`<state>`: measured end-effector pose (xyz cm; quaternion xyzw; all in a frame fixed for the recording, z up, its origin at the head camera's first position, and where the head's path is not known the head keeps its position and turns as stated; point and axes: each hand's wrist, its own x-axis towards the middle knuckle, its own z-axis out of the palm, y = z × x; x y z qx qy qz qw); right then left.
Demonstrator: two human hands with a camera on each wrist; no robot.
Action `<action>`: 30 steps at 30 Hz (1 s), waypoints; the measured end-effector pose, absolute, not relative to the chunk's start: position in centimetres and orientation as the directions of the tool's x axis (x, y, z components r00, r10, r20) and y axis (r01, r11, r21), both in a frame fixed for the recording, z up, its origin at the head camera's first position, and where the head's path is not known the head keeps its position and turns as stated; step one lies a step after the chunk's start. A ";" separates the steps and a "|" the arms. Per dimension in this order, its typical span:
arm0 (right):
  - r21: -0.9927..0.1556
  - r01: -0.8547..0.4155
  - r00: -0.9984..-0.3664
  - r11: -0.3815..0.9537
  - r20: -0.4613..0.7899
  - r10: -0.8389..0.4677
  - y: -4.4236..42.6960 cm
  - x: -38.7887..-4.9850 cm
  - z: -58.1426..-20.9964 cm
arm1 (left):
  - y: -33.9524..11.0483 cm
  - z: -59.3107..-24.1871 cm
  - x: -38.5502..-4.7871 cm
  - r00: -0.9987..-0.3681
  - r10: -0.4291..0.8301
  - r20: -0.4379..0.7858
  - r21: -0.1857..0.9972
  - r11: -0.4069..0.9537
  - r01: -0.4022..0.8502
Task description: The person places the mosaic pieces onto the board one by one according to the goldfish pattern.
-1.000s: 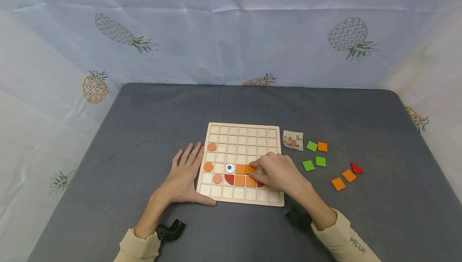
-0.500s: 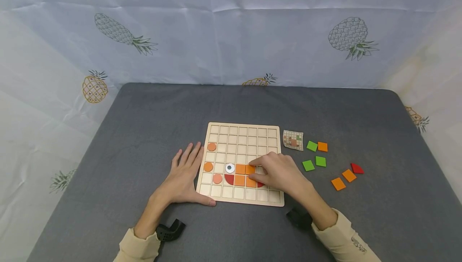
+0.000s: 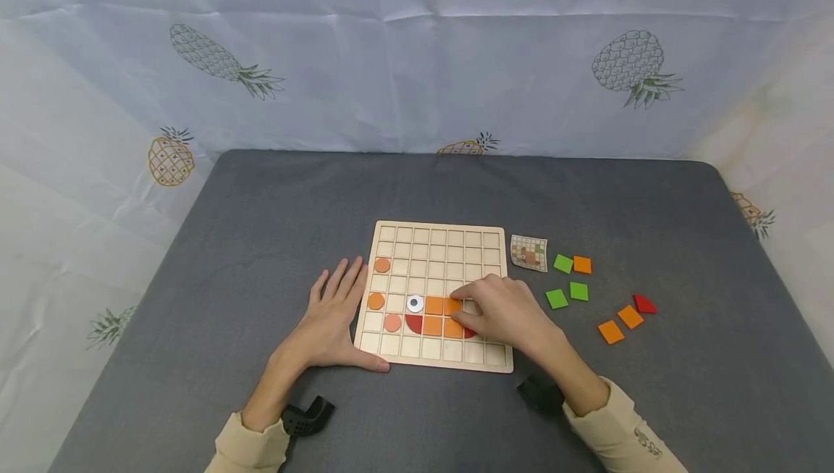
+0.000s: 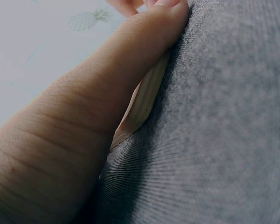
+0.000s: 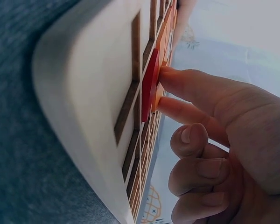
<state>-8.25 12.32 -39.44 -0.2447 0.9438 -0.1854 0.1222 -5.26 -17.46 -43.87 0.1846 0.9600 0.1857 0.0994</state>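
A wooden grid board (image 3: 438,234) lies on the table. My left hand (image 3: 332,321) is spread at its lower left corner, fingers along the left side and thumb at the near edge; the left wrist view shows the thumb against the board's rim (image 4: 147,95). With thumb and index finger my right hand (image 3: 504,314) pinches an orange square tile (image 3: 452,306) at a cell of the board. In the right wrist view the other fingers are curled, and a red quarter-round tile (image 5: 150,86) sits beside the thumb. Also on the board are orange squares (image 3: 433,325), an eye disc (image 3: 415,304), a red tile (image 3: 413,324) and orange discs (image 3: 376,301).
A small pattern card (image 3: 529,253) lies right of the board. Farther right are loose green squares (image 3: 557,299), orange squares (image 3: 611,332) and a red quarter-round tile (image 3: 644,304). A pineapple-print cloth (image 3: 417,82) hangs behind the table.
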 end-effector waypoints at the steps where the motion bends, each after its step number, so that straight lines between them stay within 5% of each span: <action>1: -0.409 -0.418 -0.850 0.811 -0.138 -0.508 12.3 -8.2 -39.4 | -17.5 -43.9 -5.3 -0.912 0.391 -0.123 0.392 0.863 0.317; 30: -0.434 -0.418 -0.885 0.799 -0.003 -0.465 15.1 -8.5 -39.1 | -17.6 -43.9 -5.2 -0.907 0.406 -0.114 0.397 0.855 0.333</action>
